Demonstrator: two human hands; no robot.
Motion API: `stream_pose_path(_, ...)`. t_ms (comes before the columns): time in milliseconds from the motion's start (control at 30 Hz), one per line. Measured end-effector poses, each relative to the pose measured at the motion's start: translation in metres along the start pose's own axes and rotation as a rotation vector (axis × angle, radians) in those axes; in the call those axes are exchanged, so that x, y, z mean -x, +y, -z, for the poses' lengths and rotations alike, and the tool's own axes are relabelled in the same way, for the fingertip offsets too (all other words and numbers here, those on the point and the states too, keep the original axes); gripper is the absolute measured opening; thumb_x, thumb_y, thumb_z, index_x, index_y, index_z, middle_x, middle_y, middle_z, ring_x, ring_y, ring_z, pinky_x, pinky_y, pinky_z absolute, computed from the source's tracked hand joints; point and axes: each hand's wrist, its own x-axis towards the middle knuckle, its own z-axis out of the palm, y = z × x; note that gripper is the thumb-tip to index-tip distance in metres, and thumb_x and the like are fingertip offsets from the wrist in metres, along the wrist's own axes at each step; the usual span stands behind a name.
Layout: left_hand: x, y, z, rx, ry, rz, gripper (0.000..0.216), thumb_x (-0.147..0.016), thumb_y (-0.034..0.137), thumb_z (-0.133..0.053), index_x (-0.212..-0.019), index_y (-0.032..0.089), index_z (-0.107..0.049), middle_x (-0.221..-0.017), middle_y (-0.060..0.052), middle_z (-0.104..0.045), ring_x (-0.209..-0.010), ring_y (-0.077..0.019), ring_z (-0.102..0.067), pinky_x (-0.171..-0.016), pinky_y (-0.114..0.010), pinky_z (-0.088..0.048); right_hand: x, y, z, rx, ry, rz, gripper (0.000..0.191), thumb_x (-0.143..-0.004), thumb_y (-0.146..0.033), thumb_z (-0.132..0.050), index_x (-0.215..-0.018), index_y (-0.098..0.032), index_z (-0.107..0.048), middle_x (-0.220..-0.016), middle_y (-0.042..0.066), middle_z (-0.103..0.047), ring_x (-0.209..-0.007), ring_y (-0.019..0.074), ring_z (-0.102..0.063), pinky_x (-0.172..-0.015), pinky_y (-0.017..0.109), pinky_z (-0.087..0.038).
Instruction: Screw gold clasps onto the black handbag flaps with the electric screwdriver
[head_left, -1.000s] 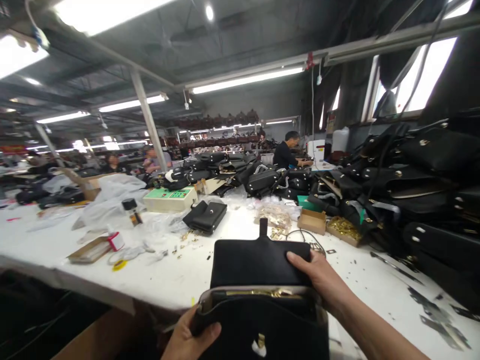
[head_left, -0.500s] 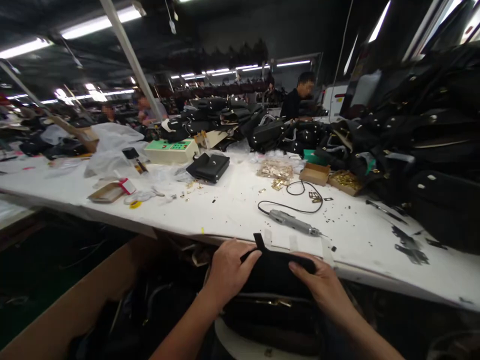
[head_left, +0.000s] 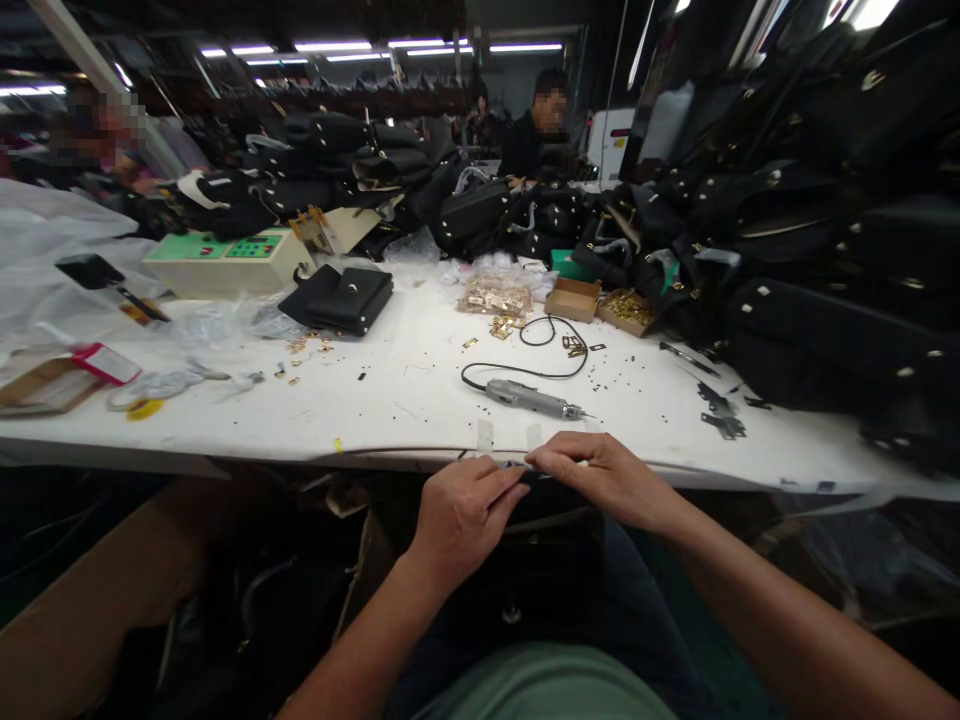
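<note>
Standing on the table [head_left: 405, 400]: a machine [head_left: 240, 275]. Lying left of the machine and nearer the camera: a red bottle [head_left: 109, 363]. Lying right of the machine: gold fittings [head_left: 495, 296], then an open carton [head_left: 572, 300]. Right and nearer: a screwdriver [head_left: 529, 398], then dark plates [head_left: 721, 412]. Behind the machine, to the right: a co-worker [head_left: 523, 143].

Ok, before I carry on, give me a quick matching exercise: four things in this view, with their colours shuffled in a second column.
Things:
1. Held bag
2. Corded tool
3. Control box
4. Tabletop

Colours:
A. Cream with a green top panel
B. White
C. Black
D. Grey

Pairs: 1-C, 2-D, 3-A, 4-B
</note>
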Motion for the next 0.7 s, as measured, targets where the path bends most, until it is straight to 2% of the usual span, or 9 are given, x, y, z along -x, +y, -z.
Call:
stream_pose_path(100,0.004,-0.002,-0.002,-0.015,-0.015,0.024,0.021,-0.098,0.028,-0.055,-0.100,0.022,-0.075,-0.075,-0.002,-0.064,-0.068,-0.0153,-0.060,-0.065,-0.028,-0.041,-0.003,0.000,-0.014,0.085,-0.003,0.125,0.021,-0.094,-0.038,-0.065,-0.106,-0.025,-0.077,-0.099,0.003,-0.074,-0.092,0.0183,-0.068,-0.086,0.029,-0.052)
stream_pose_path(300,0.006,-0.007,-0.008,0.012,-0.048,0.094,0.022,-0.096,0.025,-0.053,-0.095,0.022,-0.074,-0.074,-0.002,-0.064,-0.067,-0.0148,-0.060,-0.064,-0.027,-0.042,0.003,0.019,-0.030,0.291,0.171,0.373,0.023,-0.095,-0.030,-0.065,-0.116,-0.025,-0.073,-0.100,0.005,-0.073,-0.090,0.0165,-0.068,-0.082,0.027,-0.053)
stream_pose_path(400,0.003,-0.007,-0.009,0.050,-0.073,0.126,0.021,-0.097,0.025,-0.053,-0.096,0.022,-0.074,-0.078,-0.002,-0.067,-0.072,-0.0150,-0.064,-0.069,-0.027,-0.045,0.004,0.026,-0.035,0.414,0.277,0.444,0.023,-0.094,-0.026,-0.067,-0.116,-0.025,-0.073,-0.100,0.006,-0.073,-0.089,0.0173,-0.068,-0.081,0.029,-0.053)
stream_pose_path(500,0.000,-0.007,-0.009,0.091,-0.106,0.151,0.021,-0.098,0.025,-0.053,-0.097,0.023,-0.074,-0.082,-0.002,-0.070,-0.076,-0.0148,-0.066,-0.072,-0.026,-0.046,0.003,0.026,-0.040,0.376,0.347,0.485,0.017,-0.093,-0.022,-0.068,-0.108,-0.024,-0.074,-0.098,0.005,-0.073,-0.087,0.0166,-0.067,-0.079,0.028,-0.053)
stream_pose_path(600,-0.001,-0.007,-0.009,0.123,-0.106,0.154,0.019,-0.098,0.028,-0.056,-0.101,0.025,-0.074,-0.084,-0.001,-0.072,-0.076,-0.0145,-0.066,-0.071,-0.025,-0.046,0.009,0.019,-0.039,0.195,0.365,0.430,0.008,-0.092,-0.023,-0.069,-0.096,-0.024,-0.075,-0.093,0.004,-0.072,-0.084,0.0160,-0.067,-0.077,0.027,-0.053)
stream_pose_path(700,-0.001,-0.010,-0.009,0.138,-0.079,0.167,0.020,-0.099,0.033,-0.057,-0.101,0.026,-0.075,-0.085,-0.001,-0.072,-0.079,-0.0146,-0.067,-0.074,-0.025,-0.048,0.024,0.011,-0.022,-0.024,0.455,0.195,0.011,-0.093,-0.029,-0.067,-0.087,-0.021,-0.071,-0.086,0.004,-0.070,-0.078,0.0169,-0.066,-0.072,0.028,-0.052)
